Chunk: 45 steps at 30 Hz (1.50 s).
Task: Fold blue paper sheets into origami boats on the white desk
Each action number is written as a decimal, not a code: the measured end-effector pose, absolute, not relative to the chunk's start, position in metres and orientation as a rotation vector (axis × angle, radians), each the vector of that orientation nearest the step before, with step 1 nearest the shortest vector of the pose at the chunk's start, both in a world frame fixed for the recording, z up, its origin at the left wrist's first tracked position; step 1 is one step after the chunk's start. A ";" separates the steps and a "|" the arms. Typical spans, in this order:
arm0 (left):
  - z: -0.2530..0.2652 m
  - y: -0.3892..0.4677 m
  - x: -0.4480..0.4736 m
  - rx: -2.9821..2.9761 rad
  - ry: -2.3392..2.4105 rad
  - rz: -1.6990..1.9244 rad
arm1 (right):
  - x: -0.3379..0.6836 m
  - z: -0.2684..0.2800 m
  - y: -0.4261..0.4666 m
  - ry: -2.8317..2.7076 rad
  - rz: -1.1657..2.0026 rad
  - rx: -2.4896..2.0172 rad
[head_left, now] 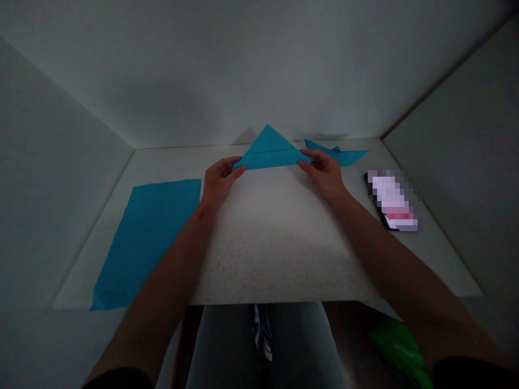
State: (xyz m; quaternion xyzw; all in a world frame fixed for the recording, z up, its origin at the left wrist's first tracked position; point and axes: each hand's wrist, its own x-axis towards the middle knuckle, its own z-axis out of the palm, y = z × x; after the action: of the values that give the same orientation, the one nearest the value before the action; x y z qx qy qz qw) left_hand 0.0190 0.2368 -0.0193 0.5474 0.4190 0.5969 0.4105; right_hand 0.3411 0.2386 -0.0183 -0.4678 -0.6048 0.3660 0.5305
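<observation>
A folded blue paper (267, 151) is stretched between my two hands, its triangular peak pointing away from me and its long straight edge toward me. My left hand (221, 178) pinches the left corner between thumb and fingers. The right corner is gripped the same way by my right hand (324, 172). A crease runs across the paper above the lower edge. Just beyond my right hand lies a folded blue paper boat (344, 155). A flat sheet of blue paper (152, 232) rests to the left, partly covered by my left forearm.
The pale tabletop (279, 237) is enclosed by a back wall (259, 65) and side walls. A phone (391, 202) with its screen lit and blurred lies at the right. Below the table's front edge, a green bag-like item (399, 346) shows at the lower right.
</observation>
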 end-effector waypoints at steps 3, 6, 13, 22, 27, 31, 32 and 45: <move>-0.019 0.236 0.018 1.398 1.114 1.486 | 0.339 -0.017 0.237 -1.443 0.877 -1.147; -0.018 0.235 0.015 1.475 1.180 1.454 | 0.339 -0.014 0.235 -1.462 0.873 -1.180; -0.015 0.233 0.014 1.598 1.177 1.459 | 0.339 -0.005 0.233 -1.541 0.698 -1.139; -0.015 0.225 0.020 1.610 1.188 1.390 | 0.335 -0.006 0.229 -1.524 0.838 -1.176; -0.015 0.225 0.019 1.632 1.263 1.371 | 0.337 -0.008 0.228 -1.543 0.852 -1.186; -0.015 0.225 0.019 1.632 1.312 1.360 | 0.337 -0.008 0.227 -1.548 0.841 -1.158; -0.014 0.225 0.019 1.630 1.324 1.353 | 0.337 -0.008 0.227 -1.552 0.834 -1.151; -0.014 0.225 0.018 1.640 1.310 1.331 | 0.336 -0.008 0.228 -1.573 0.746 -1.127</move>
State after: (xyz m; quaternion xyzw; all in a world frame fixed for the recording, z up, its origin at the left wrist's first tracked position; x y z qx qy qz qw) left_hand 0.0177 0.2245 -0.0143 0.6246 0.4991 0.5070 0.3221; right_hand 0.3360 0.2283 -0.0076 -0.4679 -0.6528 0.3096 0.5090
